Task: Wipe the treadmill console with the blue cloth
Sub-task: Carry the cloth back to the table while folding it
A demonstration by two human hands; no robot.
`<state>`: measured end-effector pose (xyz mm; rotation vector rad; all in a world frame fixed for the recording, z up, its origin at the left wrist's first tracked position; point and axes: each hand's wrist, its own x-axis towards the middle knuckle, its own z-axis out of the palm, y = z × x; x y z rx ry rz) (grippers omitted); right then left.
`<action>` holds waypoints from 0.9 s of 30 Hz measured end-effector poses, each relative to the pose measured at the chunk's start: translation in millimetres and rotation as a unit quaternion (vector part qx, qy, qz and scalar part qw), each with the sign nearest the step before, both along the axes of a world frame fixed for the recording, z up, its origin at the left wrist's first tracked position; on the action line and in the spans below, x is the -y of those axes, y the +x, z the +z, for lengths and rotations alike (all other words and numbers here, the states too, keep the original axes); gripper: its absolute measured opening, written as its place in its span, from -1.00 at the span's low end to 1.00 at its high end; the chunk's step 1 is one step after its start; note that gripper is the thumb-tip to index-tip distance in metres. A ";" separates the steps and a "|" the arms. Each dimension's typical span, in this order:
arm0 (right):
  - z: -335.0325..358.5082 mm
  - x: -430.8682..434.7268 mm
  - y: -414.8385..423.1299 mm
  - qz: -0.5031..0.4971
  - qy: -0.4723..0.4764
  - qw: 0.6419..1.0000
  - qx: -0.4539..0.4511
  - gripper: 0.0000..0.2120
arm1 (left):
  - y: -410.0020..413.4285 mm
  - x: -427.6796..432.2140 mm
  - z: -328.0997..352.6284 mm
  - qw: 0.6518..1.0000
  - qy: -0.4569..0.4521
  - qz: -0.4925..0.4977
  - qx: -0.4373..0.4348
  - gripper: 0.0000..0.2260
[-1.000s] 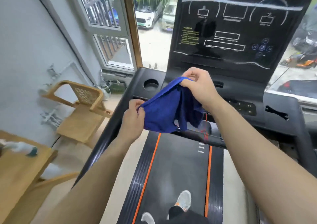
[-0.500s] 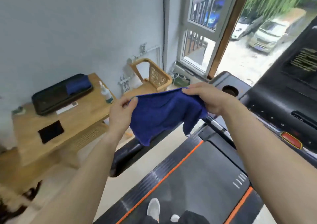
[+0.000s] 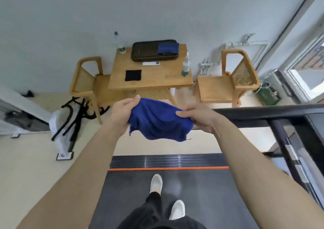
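I hold the blue cloth (image 3: 158,121) bunched between both hands in front of my chest. My left hand (image 3: 122,113) pinches its left edge and my right hand (image 3: 198,116) grips its right edge. The cloth sags loosely between them. I stand on the treadmill belt (image 3: 201,193), facing sideways off it. Only the treadmill's black handrail (image 3: 263,113) and side frame show at the right; the console is out of view.
A wooden table (image 3: 157,77) stands ahead against the wall with a black tray (image 3: 145,53), a second blue cloth (image 3: 168,48), a black cloth (image 3: 133,75) and a spray bottle (image 3: 185,67). Wooden chairs (image 3: 233,81) flank it. Folded equipment (image 3: 70,123) lies at the left.
My view has swung left from the console to the table and wall. Both hands kept hold of the cloth and gathered it closer together.
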<state>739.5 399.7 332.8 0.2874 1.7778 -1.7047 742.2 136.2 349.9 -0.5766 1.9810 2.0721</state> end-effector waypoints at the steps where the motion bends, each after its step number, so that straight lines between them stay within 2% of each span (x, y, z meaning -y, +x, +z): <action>1: -1.8 23.3 -0.2 0.006 -0.015 1.000 0.007 -0.81 | 11.1 12.1 -4.7 1.000 0.003 0.004 0.005 -0.75; 4: -6.7 89.5 3.4 0.031 -0.050 0.998 0.021 -0.87 | 39.9 42.8 -14.5 1.000 0.006 0.012 0.018 -0.78; 8: -7.2 166.1 15.6 0.053 -0.042 0.997 0.047 -0.95 | 67.7 85.5 -24.7 0.999 0.001 0.026 0.019 -0.86; 12: -11.0 239.1 25.4 0.055 -0.082 0.991 0.088 -0.88 | 95.2 136.1 -27.6 1.000 0.008 0.029 -0.008 -0.81; 18: -15.2 354.0 44.4 0.031 -0.088 0.988 0.127 -0.76 | 127.2 230.1 -40.0 0.989 -0.064 0.124 -0.046 -0.78; 23: -20.6 453.6 57.2 0.040 -0.079 0.988 0.128 -0.95 | 148.9 318.1 -44.9 0.980 -0.142 0.120 -0.072 -0.75; 27: -25.8 529.7 68.7 0.068 -0.045 0.988 0.132 -0.88 | 163.1 384.9 -50.7 0.971 -0.197 0.120 -0.064 -0.70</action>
